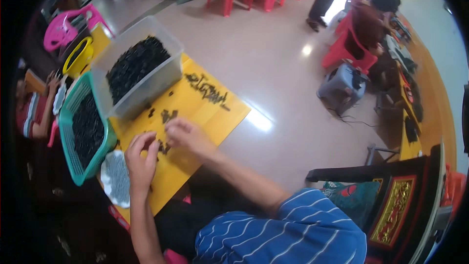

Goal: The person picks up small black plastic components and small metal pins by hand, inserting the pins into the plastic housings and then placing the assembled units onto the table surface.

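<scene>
My left hand (140, 159) is over the near part of the yellow tabletop (188, 142), thumb and forefinger brought together. Anything pinched there is too small to make out. Just right of it, my right hand (184, 134) has its fingers curled in a pinch, slightly blurred, and what they hold is hidden. Small dark pieces (165, 147) lie beneath and between the hands. Beside my left wrist is a white scalloped tray (108, 198) of small grey pieces (117, 172).
A teal basket (73, 159) and a clear plastic bin (159, 71), both with black pieces, stand at the left. Loose dark pieces (207, 90) form a row near the far table edge. Another person (36, 110) sits at the left; others are far right near red chairs (347, 44).
</scene>
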A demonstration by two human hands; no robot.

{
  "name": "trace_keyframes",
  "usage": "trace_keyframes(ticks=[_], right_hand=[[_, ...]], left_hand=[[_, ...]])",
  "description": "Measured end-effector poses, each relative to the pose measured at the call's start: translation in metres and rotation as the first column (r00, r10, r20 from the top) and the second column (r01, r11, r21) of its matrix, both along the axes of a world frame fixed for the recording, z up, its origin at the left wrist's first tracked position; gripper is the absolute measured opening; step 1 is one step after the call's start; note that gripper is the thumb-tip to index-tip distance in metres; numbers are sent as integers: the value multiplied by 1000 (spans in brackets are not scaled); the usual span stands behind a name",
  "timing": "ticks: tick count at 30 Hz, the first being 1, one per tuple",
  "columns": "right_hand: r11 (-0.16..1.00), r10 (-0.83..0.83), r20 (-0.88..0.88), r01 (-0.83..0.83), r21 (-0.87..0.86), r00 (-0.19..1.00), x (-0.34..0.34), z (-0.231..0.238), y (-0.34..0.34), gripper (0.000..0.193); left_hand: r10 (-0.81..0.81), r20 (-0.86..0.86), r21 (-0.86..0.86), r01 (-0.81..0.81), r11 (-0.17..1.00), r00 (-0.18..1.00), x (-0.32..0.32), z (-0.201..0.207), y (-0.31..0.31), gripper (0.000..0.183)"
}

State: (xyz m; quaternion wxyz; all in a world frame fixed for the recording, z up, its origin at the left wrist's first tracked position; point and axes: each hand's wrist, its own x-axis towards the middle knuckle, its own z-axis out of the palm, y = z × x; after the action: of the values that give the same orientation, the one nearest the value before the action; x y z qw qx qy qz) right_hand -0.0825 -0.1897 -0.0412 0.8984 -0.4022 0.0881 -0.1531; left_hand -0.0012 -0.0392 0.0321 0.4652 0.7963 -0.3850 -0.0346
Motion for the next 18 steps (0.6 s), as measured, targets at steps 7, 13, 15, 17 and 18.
trace_keyframes(ticks=[7, 13, 15, 17, 18], right_hand=[[978, -169, -140, 184, 102, 976, -17, 18, -37, 26], [954, -104, -147, 141, 265, 984, -14, 11, -34, 25], [951, -111, -117, 139, 276, 987, -14, 8, -34, 26], [947, -119, -114, 148, 285, 986, -15, 7, -35, 26], [946, -122, -116, 151, 287, 986, -15, 6, -35, 26]], left_hand=[[0, 263, 154, -42, 987, 965, 31, -48, -4, 13], [29, 320, 238, -110, 965, 947, 29, -60, 1, 11], [-18, 365, 233, -72, 970, 931, 31, -60, -2, 9], [-34, 362, 232, -55, 971, 931, 29, -61, -7, 8], [-46, 361, 225, -39, 974, 932, 29, -60, -10, 7]])
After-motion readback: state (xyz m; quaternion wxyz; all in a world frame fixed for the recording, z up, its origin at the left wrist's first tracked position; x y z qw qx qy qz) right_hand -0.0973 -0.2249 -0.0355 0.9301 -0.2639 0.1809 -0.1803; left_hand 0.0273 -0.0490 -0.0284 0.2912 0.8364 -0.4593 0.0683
